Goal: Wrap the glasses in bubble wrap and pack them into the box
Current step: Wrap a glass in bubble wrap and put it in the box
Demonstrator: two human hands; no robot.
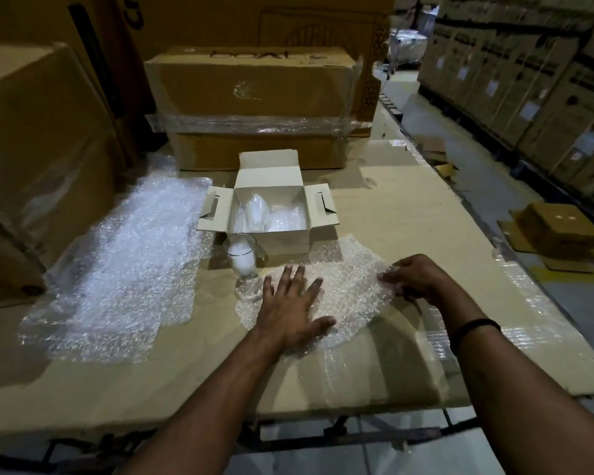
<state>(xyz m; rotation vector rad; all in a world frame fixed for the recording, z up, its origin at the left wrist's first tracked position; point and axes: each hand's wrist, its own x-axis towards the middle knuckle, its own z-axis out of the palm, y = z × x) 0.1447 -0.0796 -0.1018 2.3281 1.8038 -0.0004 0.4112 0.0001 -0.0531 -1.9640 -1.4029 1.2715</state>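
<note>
Both hands on a small bubble wrap sheet, one glass waiting beside it.

Nearest me, the left hand (294, 305) lies released, fingers spread flat, pressing the small bubble wrap sheet (350, 279), a rounded, pebbly clear piece on the cardboard-covered tabletop (408, 207). The right hand (414, 277) curls its fingers round the sheet's right edge and grips it. At the sheet's far-left corner I see a clear stemmed glass (242, 258) standing upright, with white stuffing inside. Just behind it sits the open white box (282, 240), flaps spread, holding wrapped bundles (254, 214). A large bubble wrap sheet (124, 265) lies flat to the left. Farther back stands a brown carton (251, 90) banded with shiny film.
</note>
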